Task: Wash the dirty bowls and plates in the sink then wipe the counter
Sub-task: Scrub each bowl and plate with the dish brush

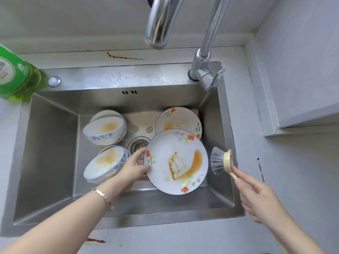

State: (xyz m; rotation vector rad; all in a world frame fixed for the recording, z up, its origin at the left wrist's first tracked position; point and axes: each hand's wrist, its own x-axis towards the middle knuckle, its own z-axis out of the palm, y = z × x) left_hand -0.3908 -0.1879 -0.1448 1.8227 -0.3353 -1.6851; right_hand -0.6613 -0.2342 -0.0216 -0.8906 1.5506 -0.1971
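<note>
Two plates (176, 162), two bowl stacks (104, 131), one brush (220, 161)

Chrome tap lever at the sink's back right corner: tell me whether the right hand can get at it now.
Probably yes: nothing stands between the right hand and the chrome tap lever, though its grip is taken by the grey-bristled dish brush.

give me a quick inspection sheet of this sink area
surface: grey counter, brown streaks beside the sink.
job's things: sauce-stained front plate overlaps back plate; back bowl and front bowl stained, tilted.
clutter: green bottle at the sink's back left corner.
fingers: left hand grips the front plate's rim; right hand holds the brush, bristles clear of the plate.
cables: nothing seen
surroundings: tap above, no water visible.
</note>
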